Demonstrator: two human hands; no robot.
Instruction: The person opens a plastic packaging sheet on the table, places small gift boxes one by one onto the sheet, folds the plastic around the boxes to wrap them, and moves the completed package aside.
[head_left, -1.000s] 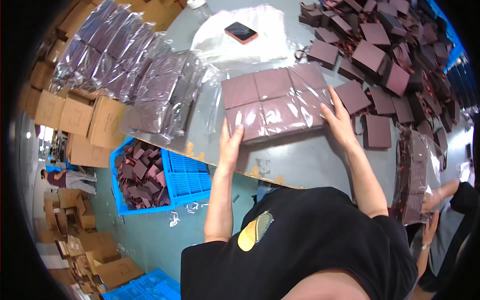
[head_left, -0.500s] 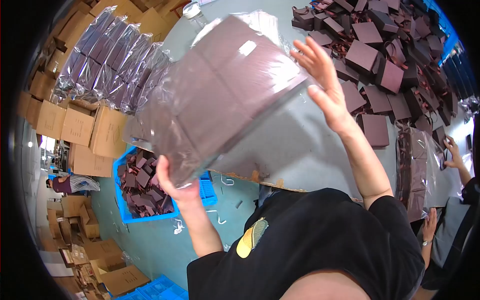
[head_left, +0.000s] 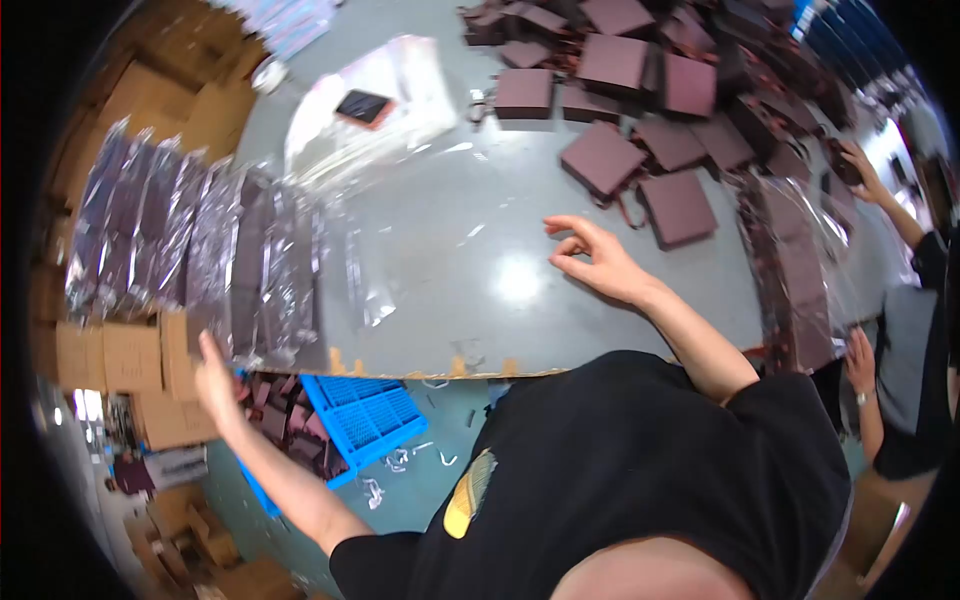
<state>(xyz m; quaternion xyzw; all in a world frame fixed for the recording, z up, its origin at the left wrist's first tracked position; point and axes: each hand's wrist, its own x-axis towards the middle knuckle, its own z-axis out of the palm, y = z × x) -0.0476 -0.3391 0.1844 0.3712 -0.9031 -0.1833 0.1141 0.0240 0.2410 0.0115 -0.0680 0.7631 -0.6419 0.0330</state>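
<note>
Head view: hands apart; left hand point(head_left: 212, 382) at clear-bagged box packs point(head_left: 243, 265) along left side of table point(head_left: 470, 325), grip unclear; right hand point(head_left: 602, 264) over table, fingers loosely curled. Blue crate point(head_left: 262, 492) below table's near edge holds brown boxes point(head_left: 308, 428).

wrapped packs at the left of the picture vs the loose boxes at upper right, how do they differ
The wrapped packs look shiny under clear wrapping; the loose boxes are bare and matte. The wrapped packs line up side by side in a row, while the loose boxes lie jumbled in a heap. Both are dark brown.
</note>
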